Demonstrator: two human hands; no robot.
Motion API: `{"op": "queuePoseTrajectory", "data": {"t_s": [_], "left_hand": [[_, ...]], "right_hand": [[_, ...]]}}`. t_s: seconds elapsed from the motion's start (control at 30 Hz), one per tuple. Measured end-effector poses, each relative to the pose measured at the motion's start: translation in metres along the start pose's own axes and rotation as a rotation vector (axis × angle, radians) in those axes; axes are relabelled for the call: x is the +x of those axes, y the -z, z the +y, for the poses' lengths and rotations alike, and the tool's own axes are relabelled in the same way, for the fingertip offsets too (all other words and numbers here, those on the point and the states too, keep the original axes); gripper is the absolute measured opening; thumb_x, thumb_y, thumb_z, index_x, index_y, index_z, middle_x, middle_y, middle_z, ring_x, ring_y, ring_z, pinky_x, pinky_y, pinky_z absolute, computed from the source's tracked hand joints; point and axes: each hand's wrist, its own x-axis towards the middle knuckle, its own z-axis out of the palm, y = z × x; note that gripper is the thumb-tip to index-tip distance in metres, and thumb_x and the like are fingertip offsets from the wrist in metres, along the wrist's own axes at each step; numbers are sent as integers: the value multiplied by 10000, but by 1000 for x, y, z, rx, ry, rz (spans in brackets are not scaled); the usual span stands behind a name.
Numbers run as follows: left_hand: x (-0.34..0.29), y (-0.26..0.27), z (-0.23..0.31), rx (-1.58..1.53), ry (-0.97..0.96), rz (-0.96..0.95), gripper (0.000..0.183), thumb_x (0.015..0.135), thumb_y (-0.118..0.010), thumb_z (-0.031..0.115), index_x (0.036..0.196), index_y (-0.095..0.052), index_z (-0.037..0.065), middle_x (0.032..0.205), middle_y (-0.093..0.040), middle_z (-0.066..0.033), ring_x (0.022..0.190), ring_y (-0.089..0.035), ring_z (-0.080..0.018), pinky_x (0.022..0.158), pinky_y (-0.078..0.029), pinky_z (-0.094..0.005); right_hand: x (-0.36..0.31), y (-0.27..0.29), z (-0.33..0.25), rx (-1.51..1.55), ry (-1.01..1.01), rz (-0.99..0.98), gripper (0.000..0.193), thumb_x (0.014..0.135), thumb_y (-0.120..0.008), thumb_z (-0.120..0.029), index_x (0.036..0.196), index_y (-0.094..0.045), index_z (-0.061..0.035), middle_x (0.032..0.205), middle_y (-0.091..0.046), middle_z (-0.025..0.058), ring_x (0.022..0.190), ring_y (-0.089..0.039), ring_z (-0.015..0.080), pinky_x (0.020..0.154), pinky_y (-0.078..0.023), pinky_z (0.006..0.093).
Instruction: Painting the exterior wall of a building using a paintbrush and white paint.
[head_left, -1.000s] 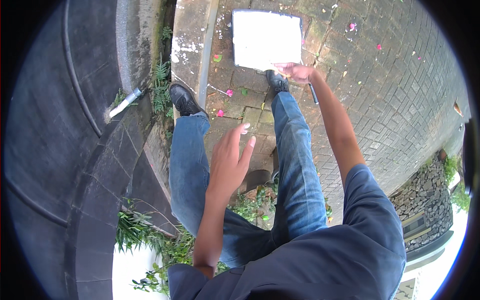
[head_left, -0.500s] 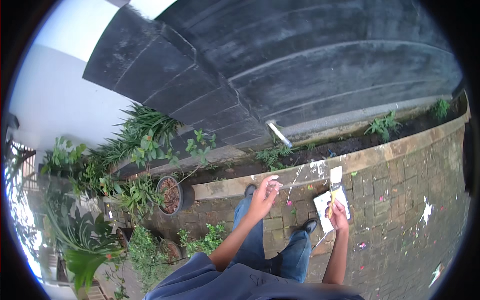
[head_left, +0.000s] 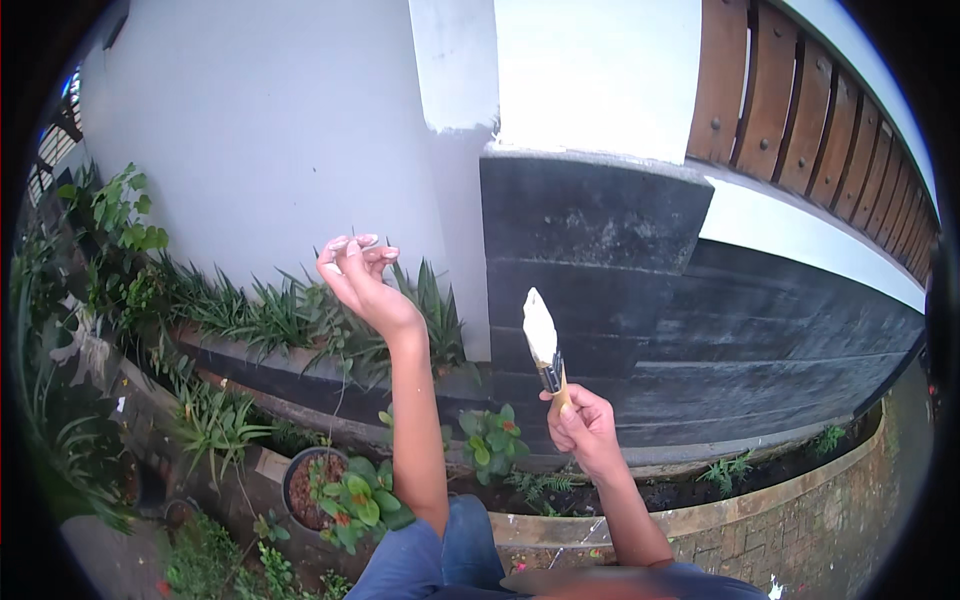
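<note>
A paintbrush (head_left: 540, 330) loaded with white paint points upward in my right hand (head_left: 586, 428), whose fingers close round its yellow handle. Behind the brush rises the dark stone-clad wall (head_left: 600, 215); the bristles look apart from it. My left hand (head_left: 365, 280) is raised to the left, empty, its fingers loosely bent and apart. White paint marks its fingertips. Beyond that hand stands the light grey wall (head_left: 270, 130), and a brighter white section (head_left: 600, 85) sits above the dark cladding.
Spiky green plants (head_left: 240, 305) line the wall's foot. At the lower left stands a round pot (head_left: 300, 490) beside a leafy shrub. A low curb (head_left: 780, 510) edges the planting bed, with brick paving (head_left: 740, 548) beyond. Brown wooden slats (head_left: 800, 100) run along the upper right.
My view has swung up and left from the paving to the walls. Both hands have risen, the right one carrying the paintbrush up from beside the white paint container on the paving.
</note>
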Motion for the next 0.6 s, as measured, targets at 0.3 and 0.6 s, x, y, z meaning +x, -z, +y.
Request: {"op": "queuePoseTrajectory", "data": {"t_s": [0.3,0.6], "left_hand": [[115,19,-214,521,424,-409,409,950,-376,342,1087,-546,-4,1042,-579,-143,989,-545,-248,851,-409,-337],[100,-34,-175,713,321,-350,332,922,-446,226,1125,-500,-31,1077,-511,-187,958,-527,-345,821,-428,-384]], "right_hand": [[211,-152,-77,38,-63,128,309,956,-454,-178,1224,-473,-25,758,-472,-2,481,-316,23,424,-239,165],[289,-158,-95,-362,211,514,397,937,-488,-121,1327,-427,-70,890,-505,-10,569,-376,13,456,-297,152]]}}
